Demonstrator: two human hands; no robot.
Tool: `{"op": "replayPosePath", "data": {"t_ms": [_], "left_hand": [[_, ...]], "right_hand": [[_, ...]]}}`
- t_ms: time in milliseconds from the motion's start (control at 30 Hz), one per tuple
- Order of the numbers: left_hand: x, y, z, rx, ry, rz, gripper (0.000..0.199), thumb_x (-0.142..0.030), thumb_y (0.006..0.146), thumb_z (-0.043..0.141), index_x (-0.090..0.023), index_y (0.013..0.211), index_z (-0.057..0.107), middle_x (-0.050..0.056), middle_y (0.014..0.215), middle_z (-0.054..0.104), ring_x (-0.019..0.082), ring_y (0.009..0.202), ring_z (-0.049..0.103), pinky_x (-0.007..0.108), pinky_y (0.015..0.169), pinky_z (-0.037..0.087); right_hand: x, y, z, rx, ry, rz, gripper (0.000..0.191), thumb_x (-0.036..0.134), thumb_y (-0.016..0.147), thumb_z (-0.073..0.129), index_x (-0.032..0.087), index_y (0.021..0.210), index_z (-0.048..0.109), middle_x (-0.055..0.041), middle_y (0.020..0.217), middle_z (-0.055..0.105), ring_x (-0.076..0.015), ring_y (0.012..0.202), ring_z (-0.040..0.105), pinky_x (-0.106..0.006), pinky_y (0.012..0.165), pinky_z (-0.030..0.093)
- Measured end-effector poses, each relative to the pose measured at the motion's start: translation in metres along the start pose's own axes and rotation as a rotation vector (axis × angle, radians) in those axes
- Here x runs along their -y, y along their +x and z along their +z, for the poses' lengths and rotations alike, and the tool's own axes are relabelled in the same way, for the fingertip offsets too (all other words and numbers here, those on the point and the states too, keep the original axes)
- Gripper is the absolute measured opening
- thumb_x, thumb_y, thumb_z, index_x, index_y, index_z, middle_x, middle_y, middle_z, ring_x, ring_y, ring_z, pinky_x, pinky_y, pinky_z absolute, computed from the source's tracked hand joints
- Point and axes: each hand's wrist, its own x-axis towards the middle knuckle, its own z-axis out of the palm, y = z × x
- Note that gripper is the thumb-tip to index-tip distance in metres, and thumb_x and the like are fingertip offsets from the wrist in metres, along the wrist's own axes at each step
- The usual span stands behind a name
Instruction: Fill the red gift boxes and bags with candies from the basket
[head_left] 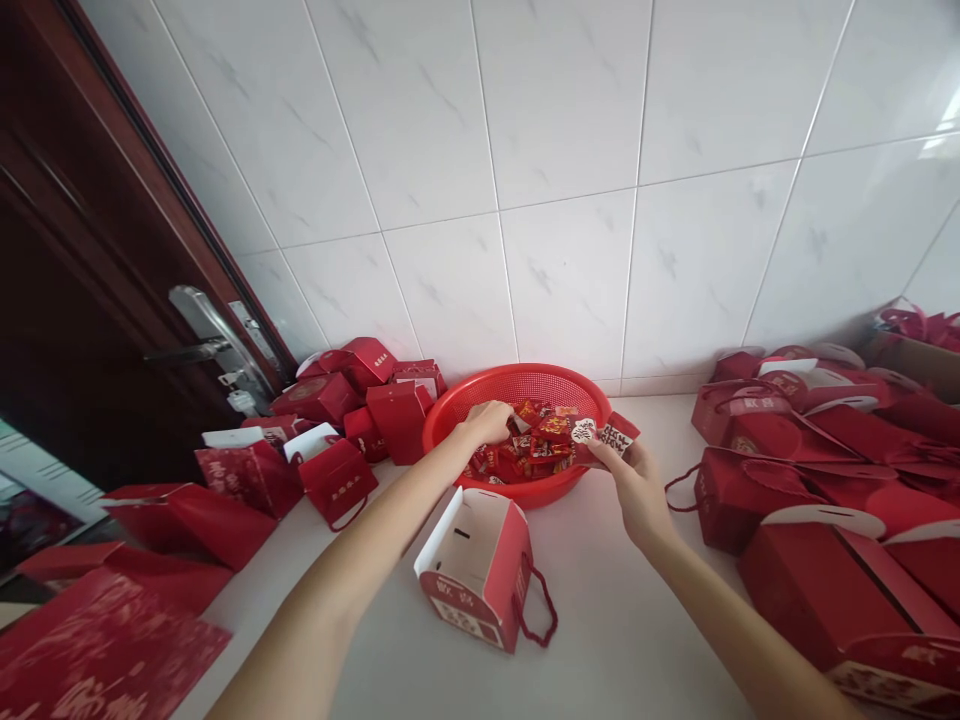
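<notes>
A red plastic basket (435, 420) holds many small red and gold wrapped sweets (551, 430). Over its left side reaches my left hand (489, 422), its fingers curled down among the sweets; what they grip is hidden. At the basket's right rim my right hand (637, 480) is closed on a few small red packets (611, 432), with white and dark lettering showing past the thumb. Between my forearms, just in front of the basket, stands an open red gift box (506, 565). Its top gapes to a pale inside, and a dark red cord handle hangs on the right.
Red gift boxes and bags (337, 475) crowd the left side. On the right, rows of red boxes (817, 450) with cord handles are packed together. Behind the white surface (600, 620) rises a tiled wall (562, 270). A dark wooden door (97, 250) stands at the left.
</notes>
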Motion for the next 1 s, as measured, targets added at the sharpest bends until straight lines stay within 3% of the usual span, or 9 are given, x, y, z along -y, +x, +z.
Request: {"op": "replayPosePath", "data": {"t_ms": [200,300,433,567,633,700,800,900,1000], "left_hand": [[0.006,0.003,0.002,0.008,0.077,-0.144,0.032,-0.034,0.096,0.063,-0.018,0.124,0.062,0.01,0.124,0.064,0.023,0.108,0.065,0.043,0.09,0.057],[0.01,0.005,0.002,-0.016,0.077,-0.149,0.034,-0.035,0.095,0.065,-0.017,0.124,0.062,0.009,0.124,0.064,0.024,0.107,0.066,0.043,0.089,0.058],[0.008,0.003,-0.001,-0.073,0.045,0.04,0.03,-0.021,0.099,0.055,-0.018,0.127,0.063,0.011,0.132,0.063,0.025,0.12,0.061,0.043,0.102,0.051],[-0.009,0.001,0.0,-0.048,0.017,0.347,0.058,-0.009,0.088,0.056,-0.031,0.142,0.055,-0.001,0.151,0.054,0.02,0.139,0.047,0.029,0.115,0.036],[-0.017,0.001,0.001,-0.004,0.023,0.422,0.062,-0.014,0.085,0.059,-0.035,0.143,0.055,-0.003,0.147,0.059,0.02,0.134,0.052,0.027,0.11,0.039],[-0.023,0.003,0.001,0.016,0.04,0.425,0.052,-0.021,0.09,0.053,-0.035,0.14,0.058,-0.001,0.135,0.067,0.022,0.123,0.06,0.031,0.105,0.043],[-0.024,0.005,0.001,0.004,0.077,0.357,0.039,-0.042,0.099,0.043,-0.032,0.128,0.067,0.005,0.119,0.073,0.027,0.117,0.062,0.041,0.107,0.04],[-0.018,0.007,0.004,0.024,0.117,0.244,0.053,-0.067,0.091,0.046,-0.024,0.099,0.076,0.011,0.104,0.075,0.034,0.118,0.06,0.049,0.11,0.035],[-0.009,0.006,0.007,0.069,0.124,0.149,0.059,-0.077,0.083,0.051,-0.023,0.086,0.075,0.013,0.103,0.074,0.038,0.117,0.059,0.049,0.102,0.042]], "right_hand": [[0.0,0.0,0.0,-0.001,-0.011,-0.002,0.033,0.043,0.068,0.082,0.018,0.088,0.076,-0.0079,0.088,0.079,-0.0281,0.086,0.073,-0.043,0.085,0.058],[0.0,0.0,0.0,0.002,-0.015,-0.001,0.033,0.044,0.068,0.082,0.018,0.087,0.076,-0.0081,0.089,0.079,-0.0285,0.086,0.073,-0.044,0.085,0.058],[0.0,0.0,0.0,-0.004,-0.014,-0.003,0.036,0.045,0.066,0.083,0.017,0.088,0.076,-0.0086,0.09,0.079,-0.0289,0.088,0.073,-0.044,0.085,0.059],[0.0,0.0,-0.001,-0.003,-0.018,-0.005,0.037,0.045,0.067,0.083,0.017,0.091,0.076,-0.0093,0.093,0.079,-0.0288,0.089,0.072,-0.043,0.084,0.059],[0.0,-0.001,-0.001,0.004,-0.021,-0.011,0.036,0.044,0.068,0.082,0.017,0.092,0.077,-0.0094,0.093,0.079,-0.0289,0.088,0.073,-0.043,0.084,0.059],[0.001,-0.001,-0.001,0.006,-0.021,-0.016,0.036,0.044,0.068,0.082,0.017,0.092,0.076,-0.0092,0.092,0.079,-0.0292,0.088,0.073,-0.044,0.084,0.059],[0.001,-0.002,-0.001,0.009,-0.018,-0.015,0.036,0.044,0.067,0.083,0.017,0.091,0.076,-0.0091,0.092,0.079,-0.029,0.086,0.073,-0.044,0.084,0.059],[0.0,-0.001,-0.001,0.005,-0.015,-0.018,0.035,0.043,0.067,0.082,0.017,0.09,0.076,-0.0087,0.091,0.079,-0.0284,0.084,0.073,-0.044,0.084,0.059],[-0.002,0.0,-0.002,0.003,-0.024,-0.012,0.033,0.043,0.068,0.082,0.017,0.088,0.076,-0.0084,0.089,0.079,-0.0284,0.084,0.074,-0.044,0.084,0.059]]}}
